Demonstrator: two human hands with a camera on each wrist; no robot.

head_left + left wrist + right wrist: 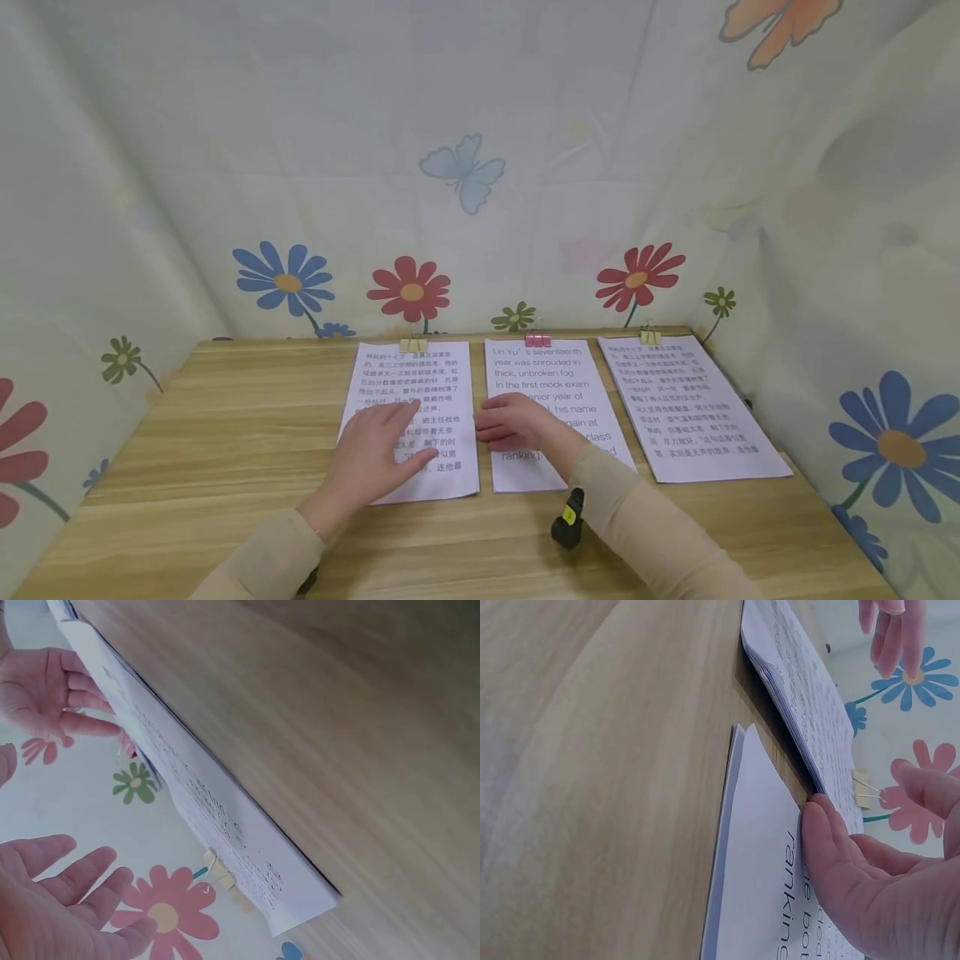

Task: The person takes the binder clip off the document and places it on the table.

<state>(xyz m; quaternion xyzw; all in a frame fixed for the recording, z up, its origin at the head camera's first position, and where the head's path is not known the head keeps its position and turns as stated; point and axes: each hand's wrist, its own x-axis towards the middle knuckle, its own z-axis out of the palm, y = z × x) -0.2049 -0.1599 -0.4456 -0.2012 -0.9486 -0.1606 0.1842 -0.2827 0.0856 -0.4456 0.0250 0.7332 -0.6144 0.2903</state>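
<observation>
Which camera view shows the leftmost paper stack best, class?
The head view: it shows the leftmost paper stack from above, partly hidden by the left hand. The left wrist view foreshortens it sharply; the right wrist view shows it slanted and cropped.

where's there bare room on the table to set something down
Bare: the table left of the left paper stack, and the patch between the right stack and right sleeve. Crowded: the narrow gap between left and middle stack, where the right hand is.
</observation>
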